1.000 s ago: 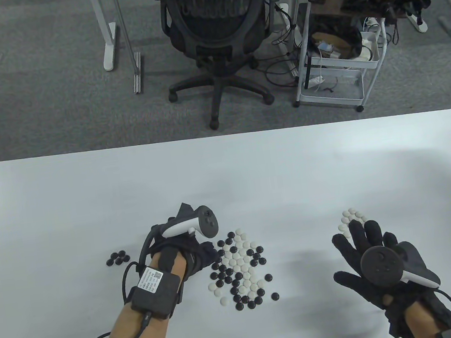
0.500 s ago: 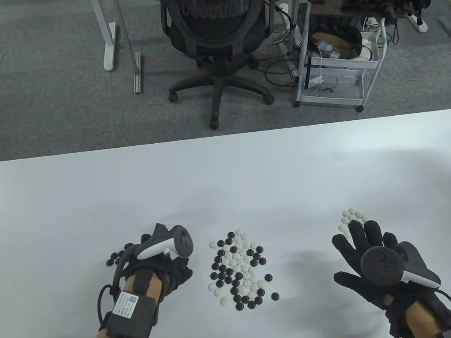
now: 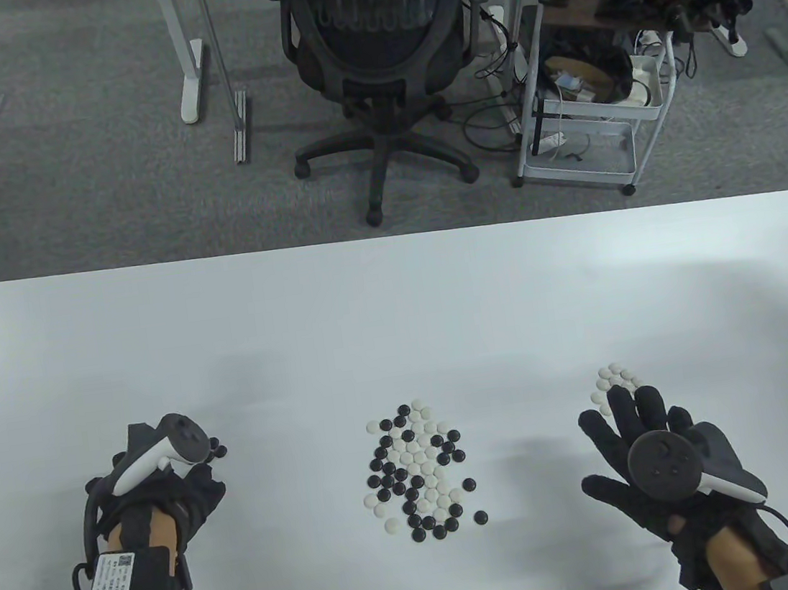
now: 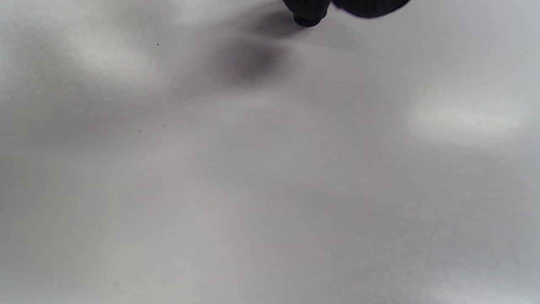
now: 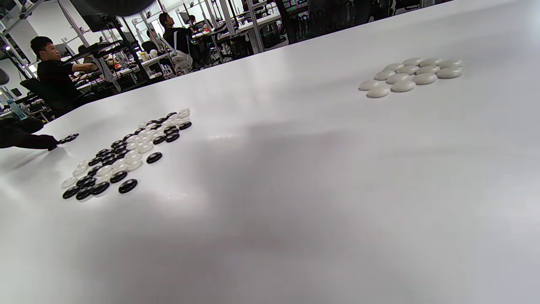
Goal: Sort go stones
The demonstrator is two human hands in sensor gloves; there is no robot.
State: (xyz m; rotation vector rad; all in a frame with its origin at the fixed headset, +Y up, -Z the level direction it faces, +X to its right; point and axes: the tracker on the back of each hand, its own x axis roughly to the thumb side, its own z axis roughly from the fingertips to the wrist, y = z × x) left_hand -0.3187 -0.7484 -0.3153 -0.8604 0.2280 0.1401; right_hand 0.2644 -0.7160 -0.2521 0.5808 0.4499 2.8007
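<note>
A mixed pile of black and white Go stones point(image 3: 417, 469) lies at the table's middle; it also shows in the right wrist view point(image 5: 126, 152). A small group of black stones point(image 3: 215, 449) lies at the left, partly hidden behind my left hand point(image 3: 207, 475). That hand is low beside them with fingers curled, and its fingertips point(image 4: 363, 6) pinch what looks like a black stone point(image 4: 307, 20). A group of white stones point(image 3: 614, 380) lies at the right. My right hand point(image 3: 627, 416) rests flat and spread, empty, just below the white stones point(image 5: 409, 76).
The white table point(image 3: 396, 309) stretches bare toward its far edge. Beyond it stand an office chair point(image 3: 372, 44) and a white cart point(image 3: 586, 103) on the floor.
My left hand has moved left from the mixed pile to the black stone group. The right hand has not moved.
</note>
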